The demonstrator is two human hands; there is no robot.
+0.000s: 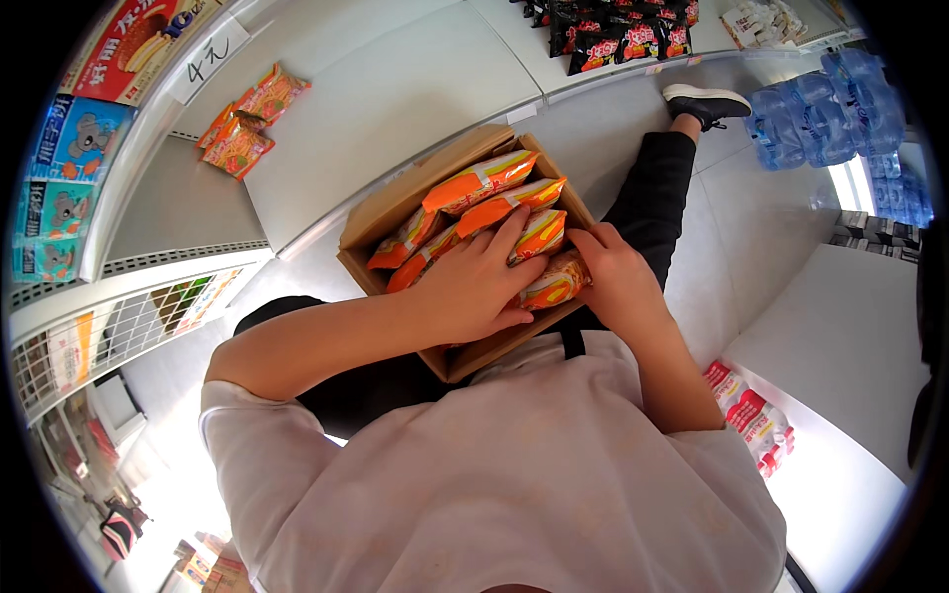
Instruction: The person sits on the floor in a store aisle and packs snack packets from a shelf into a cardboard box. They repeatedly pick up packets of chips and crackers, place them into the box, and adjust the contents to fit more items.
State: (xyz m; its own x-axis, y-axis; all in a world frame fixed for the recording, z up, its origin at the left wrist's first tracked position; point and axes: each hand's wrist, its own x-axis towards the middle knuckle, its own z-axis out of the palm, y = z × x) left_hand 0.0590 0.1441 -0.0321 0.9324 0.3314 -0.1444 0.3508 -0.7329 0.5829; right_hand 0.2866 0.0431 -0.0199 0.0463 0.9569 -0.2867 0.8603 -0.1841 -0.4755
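A cardboard box (463, 152) filled with orange and yellow snack bags (482, 181) rests tilted against my lap. My left hand (474, 285) lies over the bags, its fingers spread across them; whether it grips one is hard to tell. At the box's right side, my right hand (619, 274) has its thumb and fingers on an orange bag (556, 282) near the box corner. On the shelf (400, 81) in front, a few orange noodle-snack packets (241, 144) lie in a small group at the left.
Black snack packets (623, 41) lie farther along the shelf. Boxed biscuits (81, 141) line the left shelf, above a white wire rack (141, 333). Packs of water bottles (823, 111) stand on the floor at upper right. A white counter (823, 333) is at right, with a red and white bottle pack (752, 419) beside me.
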